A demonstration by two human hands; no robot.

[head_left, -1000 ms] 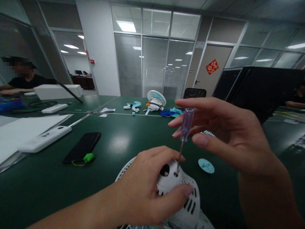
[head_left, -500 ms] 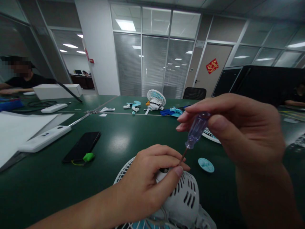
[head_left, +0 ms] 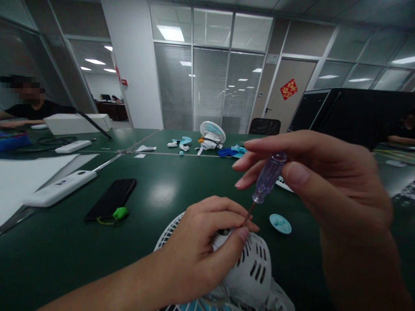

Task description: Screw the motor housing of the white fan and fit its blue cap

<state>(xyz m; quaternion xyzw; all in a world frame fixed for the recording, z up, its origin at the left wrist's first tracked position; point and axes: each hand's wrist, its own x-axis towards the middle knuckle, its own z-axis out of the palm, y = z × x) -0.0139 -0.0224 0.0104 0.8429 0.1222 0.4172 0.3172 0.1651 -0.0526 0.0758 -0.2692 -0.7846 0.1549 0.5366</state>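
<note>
My right hand [head_left: 337, 181] holds a screwdriver [head_left: 268, 178] by its clear purple handle, between thumb and fingers, with the other fingertips lifted off. The slim shaft slants down to the back of a white fan [head_left: 256, 263]. Over the fan's slotted motor housing lies my left hand [head_left: 207, 242], closed on it, its thumb and fingertips meeting around the shaft's lower end. The screwdriver's tip is hidden by these fingers. Below the housing, part of the fan's white grille [head_left: 168, 231] shows. A light-blue round cap [head_left: 280, 224] lies on the table to the right.
On the green table [head_left: 155, 250] are a black phone [head_left: 112, 199] with a green charm and a white power strip [head_left: 61, 188]. Farther back stand another fan [head_left: 212, 134], blue gloves [head_left: 230, 151] and small parts. A person [head_left: 32, 101] sits at the far left.
My right hand's fingers have shifted and spread around the screwdriver handle, reaching slightly farther left. My left hand and the fan have stayed put.
</note>
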